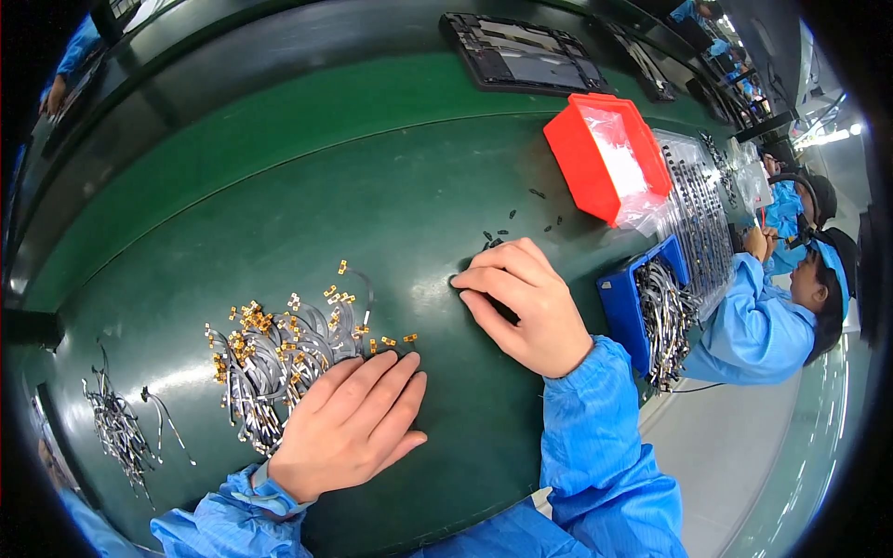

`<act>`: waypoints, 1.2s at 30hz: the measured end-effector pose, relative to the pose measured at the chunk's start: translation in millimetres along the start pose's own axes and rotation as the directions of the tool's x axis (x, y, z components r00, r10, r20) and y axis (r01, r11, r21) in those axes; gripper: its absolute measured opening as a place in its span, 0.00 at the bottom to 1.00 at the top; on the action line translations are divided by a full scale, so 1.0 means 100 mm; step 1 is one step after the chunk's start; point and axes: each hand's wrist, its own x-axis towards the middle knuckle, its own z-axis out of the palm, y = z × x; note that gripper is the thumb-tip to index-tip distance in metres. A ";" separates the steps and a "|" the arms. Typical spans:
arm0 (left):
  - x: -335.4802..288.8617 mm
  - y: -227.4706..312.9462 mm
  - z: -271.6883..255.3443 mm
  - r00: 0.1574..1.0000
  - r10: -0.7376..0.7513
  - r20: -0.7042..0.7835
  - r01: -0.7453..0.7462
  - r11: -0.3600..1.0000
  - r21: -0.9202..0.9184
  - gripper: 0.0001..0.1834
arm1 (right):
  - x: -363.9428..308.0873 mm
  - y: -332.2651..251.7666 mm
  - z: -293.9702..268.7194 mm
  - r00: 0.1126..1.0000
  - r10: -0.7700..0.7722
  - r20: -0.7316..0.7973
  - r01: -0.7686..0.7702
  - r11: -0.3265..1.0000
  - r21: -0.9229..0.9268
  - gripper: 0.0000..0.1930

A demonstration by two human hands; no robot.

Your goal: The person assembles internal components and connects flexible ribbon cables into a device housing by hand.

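My left hand (358,423) lies flat, palm down, with its fingers stretched over the near right side of a pile of grey flat cables (279,358) with gold-coloured connector ends. Whatever lies under the palm is hidden. To the right, my right hand (526,307) is closed in a pinch just above the green table (437,381). A small black piece (455,281) shows at its thumb and index fingertips. Just beyond that hand, several small black pieces (492,244) like it lie scattered on the table.
A red bin (579,160) with clear plastic stands at the far right. Nearer is a blue bin (621,321) full of cables, beside a clear tray (698,214) of small parts. Another cable bunch (116,423) lies at left. Co-workers in blue (753,321) sit at right.
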 end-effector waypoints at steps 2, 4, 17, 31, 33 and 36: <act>0.00 0.00 0.01 1.000 -0.002 -0.008 0.002 1.000 -0.025 0.28 | 0.00 -0.02 0.02 1.000 0.010 -0.012 -0.010 1.000 -0.008 0.11; 0.00 0.00 0.01 1.000 -0.006 -0.008 0.006 1.000 -0.031 0.27 | 0.00 -0.03 0.02 1.000 0.021 -0.024 -0.021 1.000 -0.016 0.10; 0.01 -0.01 0.00 1.000 -0.004 -0.014 0.004 1.000 -0.015 0.24 | -0.08 -0.31 -0.01 0.985 0.080 0.150 -0.084 0.996 0.015 0.06; -0.01 -0.01 0.01 1.000 -0.011 -0.027 0.010 0.999 -0.032 0.25 | -0.07 -0.28 0.07 0.989 -0.014 0.146 0.004 0.997 0.071 0.09; -0.01 -0.02 0.03 0.999 -0.007 -0.035 0.006 0.999 -0.039 0.24 | -0.06 -0.27 0.11 0.990 -0.021 0.139 0.010 0.997 0.077 0.09; 0.00 -0.01 0.04 0.999 -0.006 -0.044 0.005 1.000 -0.028 0.24 | -0.03 -0.28 0.14 0.994 -0.043 0.100 0.040 0.999 0.034 0.09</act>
